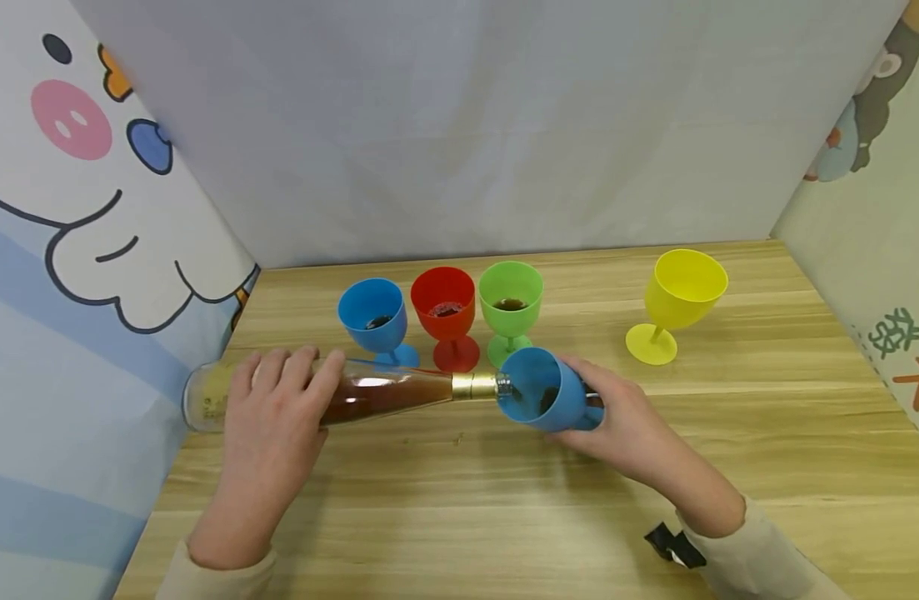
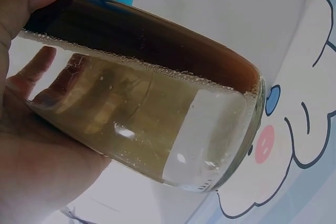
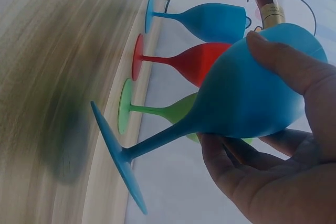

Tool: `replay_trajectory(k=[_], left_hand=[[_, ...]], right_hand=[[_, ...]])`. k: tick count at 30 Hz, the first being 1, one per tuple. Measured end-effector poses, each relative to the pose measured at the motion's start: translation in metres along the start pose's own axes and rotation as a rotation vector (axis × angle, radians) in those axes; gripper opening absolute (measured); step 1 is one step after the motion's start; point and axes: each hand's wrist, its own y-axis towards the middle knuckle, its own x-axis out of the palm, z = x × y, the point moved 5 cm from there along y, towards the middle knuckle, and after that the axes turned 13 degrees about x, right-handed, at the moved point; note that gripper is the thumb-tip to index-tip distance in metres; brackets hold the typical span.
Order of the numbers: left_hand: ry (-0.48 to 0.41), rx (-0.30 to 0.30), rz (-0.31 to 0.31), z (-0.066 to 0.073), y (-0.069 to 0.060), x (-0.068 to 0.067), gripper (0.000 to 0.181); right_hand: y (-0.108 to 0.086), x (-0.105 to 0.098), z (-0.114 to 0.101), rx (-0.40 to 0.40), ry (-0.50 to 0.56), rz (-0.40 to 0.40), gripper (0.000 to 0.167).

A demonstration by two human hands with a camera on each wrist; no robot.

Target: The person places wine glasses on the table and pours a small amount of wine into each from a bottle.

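Note:
My left hand (image 1: 279, 412) grips a glass bottle (image 1: 387, 392) of reddish-brown liquid from above, tipped almost level. In the left wrist view, the liquid in the bottle (image 2: 157, 72) lies along one side with bubbles at its edge. The gold-collared neck reaches the rim of a blue goblet (image 1: 566, 400), and some dark liquid sits inside that goblet. My right hand (image 1: 624, 421) holds the goblet by its bowl, tilted toward the bottle. The right wrist view has this blue goblet (image 3: 247, 87) raised off the table, its stem and foot free.
Behind stand another blue goblet (image 1: 374, 321), a red goblet (image 1: 444, 312) and a green goblet (image 1: 513, 304), each with dark liquid. A yellow goblet (image 1: 672, 300) stands to the right on the wooden table (image 1: 489, 517). A black-and-white scrap (image 1: 675, 546) lies by the right sleeve.

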Motion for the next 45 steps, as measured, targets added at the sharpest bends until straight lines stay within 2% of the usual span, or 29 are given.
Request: replay_trajectory(k=[16,27,36,45], left_hand=[[-0.003,0.002,-0.01,-0.001,0.0,-0.002,0.083],[-0.09,-0.025,-0.062,0.002,-0.003,0.005,0.086],[-0.161,-0.078,-0.083,0.005,-0.01,0.017,0.077],[-0.221,-0.155,-0.06,0.009,-0.015,0.03,0.071]], right_hand=[[0.0,-0.001,-0.002,-0.005,-0.005,0.018,0.09],[-0.001,-0.002,-0.003,-0.006,0.021,0.011,0.086],[-0.003,-0.004,-0.002,-0.006,0.059,0.009,0.086],[-0.005,-0.008,-0.002,-0.019,0.119,0.004,0.085]])
